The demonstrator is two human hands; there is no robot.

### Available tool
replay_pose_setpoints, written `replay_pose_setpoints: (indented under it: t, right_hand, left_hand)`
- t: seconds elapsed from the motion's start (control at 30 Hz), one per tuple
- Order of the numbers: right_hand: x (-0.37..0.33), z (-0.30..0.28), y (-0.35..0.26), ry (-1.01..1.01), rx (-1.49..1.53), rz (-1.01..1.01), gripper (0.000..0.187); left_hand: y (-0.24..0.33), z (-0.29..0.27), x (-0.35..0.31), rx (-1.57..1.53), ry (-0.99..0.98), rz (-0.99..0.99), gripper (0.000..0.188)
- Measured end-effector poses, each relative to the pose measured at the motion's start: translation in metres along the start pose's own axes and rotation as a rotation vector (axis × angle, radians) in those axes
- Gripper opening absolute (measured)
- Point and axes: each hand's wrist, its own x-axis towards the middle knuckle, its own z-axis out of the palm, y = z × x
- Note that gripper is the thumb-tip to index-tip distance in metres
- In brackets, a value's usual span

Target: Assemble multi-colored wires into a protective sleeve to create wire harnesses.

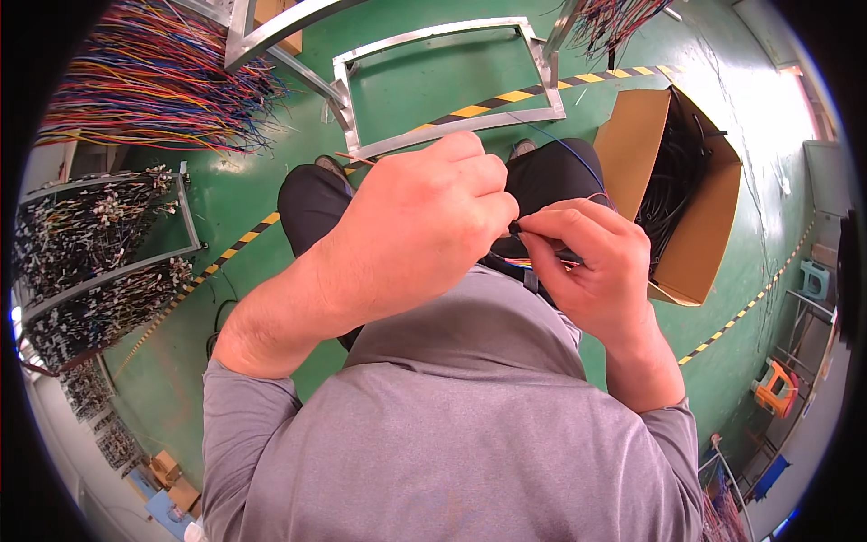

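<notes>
In the head view, your left hand (442, 194) is curling closed over your lap, its knuckles facing up; what it is gripping cannot be told, as the fingers are hiding it. Your right hand (591, 248), just to its right, is pinching a small black piece (516, 228) between thumb and forefinger, and that piece is sitting in the narrow gap between your two hands. A blue wire (582, 155) is arching over your right knee, on the far side of the right hand. Beyond your feet, a metal frame (452, 126) is standing on the green floor (433, 77). To the right, an open cardboard box (628, 135) is holding black tubing (675, 167). Far to the left, a thick bundle of coloured wires (153, 81) is hanging.
</notes>
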Motion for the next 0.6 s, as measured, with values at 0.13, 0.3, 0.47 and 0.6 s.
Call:
replay_pose_setpoints:
  t: [0.13, 0.3, 0.47, 0.6]
  right_hand:
    - [0.0027, -0.0021, -0.0022, -0.058, -0.115, -0.048, 0.017]
    - [0.0038, -0.0016, -0.0042, -0.09, -0.197, -0.052, 0.018]
    - [0.0055, 0.0007, -0.0006, -0.069, -0.236, -0.097, 0.02]
    - [0.005, 0.0004, 0.0014, -0.018, -0.09, -0.038, 0.019]
  left_hand:
    - [0.0039, -0.0024, 0.002, 0.095, -0.079, 0.022, 0.015]
    - [0.0064, 0.0015, 0.001, 0.109, -0.073, 0.042, 0.012]
    - [0.0034, 0.0013, -0.0008, 0.067, -0.083, 0.032, 0.014]
    - [-0.0004, -0.0014, -0.0028, -0.046, -0.051, 0.027, 0.021]
